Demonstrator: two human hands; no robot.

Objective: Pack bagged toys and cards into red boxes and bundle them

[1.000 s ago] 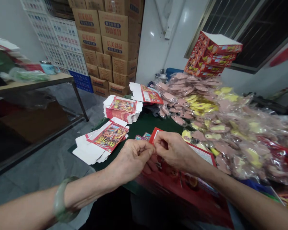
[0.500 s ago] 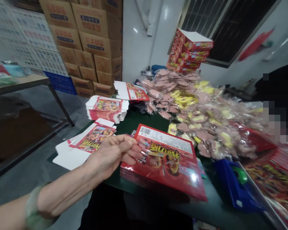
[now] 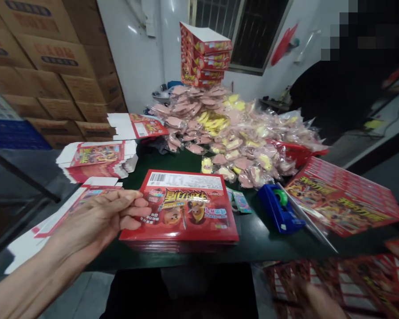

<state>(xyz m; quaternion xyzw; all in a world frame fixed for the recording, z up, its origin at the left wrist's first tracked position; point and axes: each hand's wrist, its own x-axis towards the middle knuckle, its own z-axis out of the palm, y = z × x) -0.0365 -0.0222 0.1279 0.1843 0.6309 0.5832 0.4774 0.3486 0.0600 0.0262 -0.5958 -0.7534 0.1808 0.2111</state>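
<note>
My left hand [image 3: 96, 217] lies at the left edge of a stack of flat red printed cards [image 3: 186, 212] on the dark green table top [image 3: 269, 239], with its fingers spread over the card edge. Under and behind that hand are white-backed, unfolded box blanks [image 3: 83, 192]. At the bottom right, my right hand [image 3: 319, 303] is blurred and cut off by the frame, above a red-and-white printed sheet [image 3: 359, 283]. What it holds is hidden by the blur.
A blue tape dispenser [image 3: 279, 208] stands next to a red printed stack [image 3: 342, 197]. Behind are a heap of pink-and-yellow plastic packets [image 3: 232, 146], a tower of red boxes [image 3: 204, 53] and stacked cartons [image 3: 56, 79]. A person in dark clothing [image 3: 332, 97] stands at the right.
The view has swung right. My left hand has moved left along the red stack, and my right hand has reappeared at the bottom right. The two hands no longer meet above the stack.
</note>
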